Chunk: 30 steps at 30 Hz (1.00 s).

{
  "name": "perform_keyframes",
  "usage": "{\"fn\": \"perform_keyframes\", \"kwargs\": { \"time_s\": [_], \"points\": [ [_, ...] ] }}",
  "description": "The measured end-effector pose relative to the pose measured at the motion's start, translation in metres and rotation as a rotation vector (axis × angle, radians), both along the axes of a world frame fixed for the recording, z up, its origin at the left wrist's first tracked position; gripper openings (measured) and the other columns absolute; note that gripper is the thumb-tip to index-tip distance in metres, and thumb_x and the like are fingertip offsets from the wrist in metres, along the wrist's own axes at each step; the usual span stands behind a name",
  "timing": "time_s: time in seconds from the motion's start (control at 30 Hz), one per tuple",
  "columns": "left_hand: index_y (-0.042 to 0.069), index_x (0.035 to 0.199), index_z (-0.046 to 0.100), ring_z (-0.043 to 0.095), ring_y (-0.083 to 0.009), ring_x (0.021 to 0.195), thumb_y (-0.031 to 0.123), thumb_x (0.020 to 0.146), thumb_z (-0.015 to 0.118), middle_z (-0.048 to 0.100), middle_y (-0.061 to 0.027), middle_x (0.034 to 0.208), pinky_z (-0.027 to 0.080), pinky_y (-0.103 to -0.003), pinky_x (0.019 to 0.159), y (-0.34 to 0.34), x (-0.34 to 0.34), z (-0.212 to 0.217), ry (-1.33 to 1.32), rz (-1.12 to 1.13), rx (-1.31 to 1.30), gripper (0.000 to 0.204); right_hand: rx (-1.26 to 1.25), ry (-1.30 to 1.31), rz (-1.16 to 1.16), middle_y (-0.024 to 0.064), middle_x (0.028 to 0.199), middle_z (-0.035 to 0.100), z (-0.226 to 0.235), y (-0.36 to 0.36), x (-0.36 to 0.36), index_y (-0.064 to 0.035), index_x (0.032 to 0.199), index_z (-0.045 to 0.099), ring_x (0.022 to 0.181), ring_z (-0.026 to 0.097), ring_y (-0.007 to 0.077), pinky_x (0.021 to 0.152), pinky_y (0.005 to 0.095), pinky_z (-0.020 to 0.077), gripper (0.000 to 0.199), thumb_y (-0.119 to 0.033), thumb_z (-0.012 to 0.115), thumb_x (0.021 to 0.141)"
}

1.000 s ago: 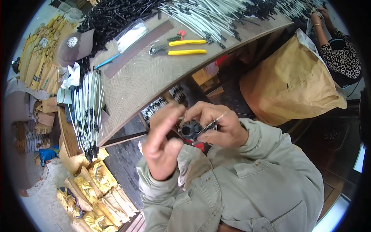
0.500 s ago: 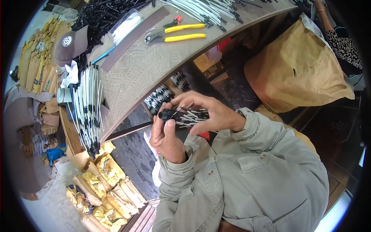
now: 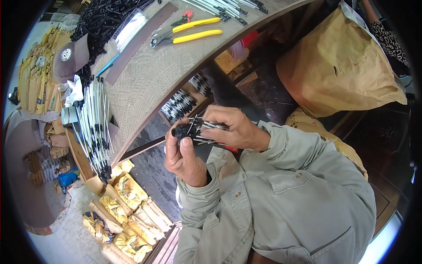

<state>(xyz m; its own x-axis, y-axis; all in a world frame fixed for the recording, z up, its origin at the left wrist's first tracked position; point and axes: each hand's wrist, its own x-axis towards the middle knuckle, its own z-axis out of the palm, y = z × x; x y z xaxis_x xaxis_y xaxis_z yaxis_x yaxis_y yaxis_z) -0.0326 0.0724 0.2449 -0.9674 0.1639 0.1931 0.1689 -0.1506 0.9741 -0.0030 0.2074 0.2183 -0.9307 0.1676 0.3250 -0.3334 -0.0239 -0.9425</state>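
Observation:
In front of my chest I hold a bundle of thin silvery rods with black fittings. One end shows a black, round, ribbed piece. My left hand is closed on that end, the thumb below and the fingers behind it. My right hand wraps over the rods from the other side, its fingers curled on them. Part of the bundle is hidden under the right hand. Both hands are below the edge of the curved worktable.
Yellow-handled cutters lie on the table near a dark flat strip and a blue pen. More rods stand bunched at the left. A cap, wrapped packets, a large paper sack and another person's arm surround the workplace.
My right hand has closed down over the rods; its thumb and fingers were arched apart before. My left hand still holds the black end. The whole view has shifted a little.

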Motion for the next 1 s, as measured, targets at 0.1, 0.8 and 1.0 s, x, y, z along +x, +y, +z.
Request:
{"fn": "perform_keyframes", "kwargs": {
  "time_s": [0.1,0.8,1.0],
  "points": [
    [-0.011,0.105,0.054,0.054,-0.0203,0.095,0.017,0.087,0.054,0.057,-0.0163,0.105,0.042,-0.031,0.087,0.0,0.0,0.002,-0.009,-0.015,-0.019,0.033,0.076,0.026,0.003,0.0073,0.073,0.053,0.0,0.003,0.0,0.0036,0.084,0.058,0.069,0.05,0.0163,0.059,0.0284,0.0385,0.014,-0.007,0.065,0.078],
    [-0.01,0.107,0.053,0.054,-0.0204,0.095,0.019,0.086,0.058,0.057,-0.0158,0.104,0.042,-0.031,0.086,0.004,0.003,-0.006,0.01,0.001,0.027,0.036,0.144,0.258,-0.299,0.0113,0.092,0.06,-0.014,-0.012,0.005,-0.0021,0.098,0.056,0.079,0.059,0.0202,0.067,0.0289,0.0477,0.028,-0.01,0.071,0.075],
    [-0.01,0.108,0.052,0.055,-0.0186,0.092,0.017,0.086,0.058,0.058,-0.0161,0.104,0.044,-0.029,0.084,0.003,0.001,-0.005,-0.023,0.022,0.116,0.035,0.208,0.315,-0.277,0.0142,0.096,0.062,-0.011,-0.007,0.008,-0.0003,0.103,0.059,0.08,0.062,0.0247,0.067,0.0318,0.0498,0.037,-0.014,0.073,0.072]
  ]
}}
